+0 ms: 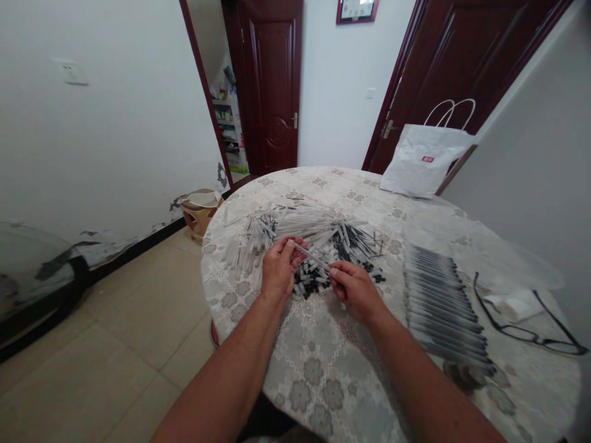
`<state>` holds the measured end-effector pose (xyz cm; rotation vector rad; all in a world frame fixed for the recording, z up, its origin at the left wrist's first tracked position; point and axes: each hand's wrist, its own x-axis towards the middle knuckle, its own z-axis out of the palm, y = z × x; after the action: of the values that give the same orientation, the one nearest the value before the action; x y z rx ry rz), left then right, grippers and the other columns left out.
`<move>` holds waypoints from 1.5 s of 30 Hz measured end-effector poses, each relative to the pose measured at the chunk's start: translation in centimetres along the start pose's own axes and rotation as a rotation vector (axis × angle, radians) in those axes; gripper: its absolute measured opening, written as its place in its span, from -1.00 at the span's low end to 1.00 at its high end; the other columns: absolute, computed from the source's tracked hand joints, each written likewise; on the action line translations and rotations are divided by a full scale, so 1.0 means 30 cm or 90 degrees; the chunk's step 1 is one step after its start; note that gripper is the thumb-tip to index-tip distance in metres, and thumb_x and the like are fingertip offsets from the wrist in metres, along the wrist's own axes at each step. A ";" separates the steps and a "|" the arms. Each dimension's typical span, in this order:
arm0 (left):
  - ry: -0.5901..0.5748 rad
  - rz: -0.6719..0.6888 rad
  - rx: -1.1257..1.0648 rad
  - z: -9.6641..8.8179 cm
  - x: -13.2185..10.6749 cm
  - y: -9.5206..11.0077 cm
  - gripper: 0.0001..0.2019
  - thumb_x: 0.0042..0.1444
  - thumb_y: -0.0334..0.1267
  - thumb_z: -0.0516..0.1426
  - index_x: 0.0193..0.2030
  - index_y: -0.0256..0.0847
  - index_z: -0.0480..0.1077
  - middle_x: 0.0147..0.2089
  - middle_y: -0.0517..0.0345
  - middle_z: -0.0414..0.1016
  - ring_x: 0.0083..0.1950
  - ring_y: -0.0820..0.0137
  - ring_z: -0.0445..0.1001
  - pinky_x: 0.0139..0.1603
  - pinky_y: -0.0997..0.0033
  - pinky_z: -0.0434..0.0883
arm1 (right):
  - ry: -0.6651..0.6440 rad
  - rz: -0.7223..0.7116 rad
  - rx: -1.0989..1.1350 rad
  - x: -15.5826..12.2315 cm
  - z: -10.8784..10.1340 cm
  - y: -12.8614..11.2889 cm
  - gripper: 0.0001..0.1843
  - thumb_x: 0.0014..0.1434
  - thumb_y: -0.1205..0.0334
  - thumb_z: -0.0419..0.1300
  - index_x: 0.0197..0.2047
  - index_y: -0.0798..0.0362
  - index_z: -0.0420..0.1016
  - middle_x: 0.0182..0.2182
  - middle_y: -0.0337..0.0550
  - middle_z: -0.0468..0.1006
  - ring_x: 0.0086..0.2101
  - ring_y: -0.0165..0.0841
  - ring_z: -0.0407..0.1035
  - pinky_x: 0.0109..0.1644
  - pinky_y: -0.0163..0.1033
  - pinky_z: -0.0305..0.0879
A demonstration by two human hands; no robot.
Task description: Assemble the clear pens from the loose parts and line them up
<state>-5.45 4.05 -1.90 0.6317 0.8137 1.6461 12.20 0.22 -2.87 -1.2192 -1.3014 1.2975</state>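
Note:
A slim pale pen (313, 255) is stretched slantwise between my two hands, above the table. My left hand (279, 266) pinches its upper left end with thumb and fingers. The lower right end is gripped by my right hand (354, 288), whose fingers are closed round it. Under and beyond the hands lies a loose heap of translucent pen tubes (305, 223), with thin dark-tipped pieces (353, 241) at its right. Small black and white pen caps (308, 284) are piled just below the held pen. Many similar pens (441, 301) lie side by side in a neat row to the right.
The round table has a flowered cloth (318, 375). Black-framed glasses (521, 333) and white tissue (517, 306) lie at the right, near a dark round object (465, 374). A white paper bag (418, 163) stands at the back right. Left of the table is a stool (196, 218).

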 end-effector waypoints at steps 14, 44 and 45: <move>-0.150 -0.022 0.092 0.044 -0.033 0.019 -0.72 0.01 -0.12 0.35 -0.20 -0.25 0.56 -0.20 0.04 0.62 -0.18 0.26 0.62 -0.30 0.32 0.61 | -0.014 -0.268 -0.691 -0.122 -0.135 -0.211 -0.89 0.35 0.27 0.19 -0.16 0.05 0.56 -0.26 -0.11 0.57 -0.18 -0.29 0.40 -0.03 -0.22 0.25; 0.035 0.019 0.093 0.020 0.010 0.026 -0.76 -0.12 -0.20 0.31 -0.31 -0.23 0.46 -0.39 0.22 0.51 -0.50 0.48 0.41 -0.60 0.53 0.37 | 0.065 -0.027 -0.865 -0.512 -0.738 -0.042 -0.73 0.28 0.30 0.12 -0.10 0.05 0.66 -0.17 -0.03 0.67 -0.13 -0.19 0.54 0.01 -0.15 0.38; 0.040 0.019 0.092 0.018 0.009 0.027 -0.77 -0.11 -0.19 0.30 -0.31 -0.23 0.46 -0.39 0.22 0.51 -0.50 0.49 0.41 -0.60 0.53 0.36 | 0.074 -0.033 -0.862 -0.506 -0.732 -0.048 -0.72 0.29 0.30 0.11 -0.10 0.05 0.66 -0.16 -0.03 0.67 -0.13 -0.18 0.54 0.01 -0.14 0.39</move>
<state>-5.59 4.32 -0.93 0.6977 0.9799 1.6515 35.55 -12.45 0.13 -2.0360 -2.1665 0.1241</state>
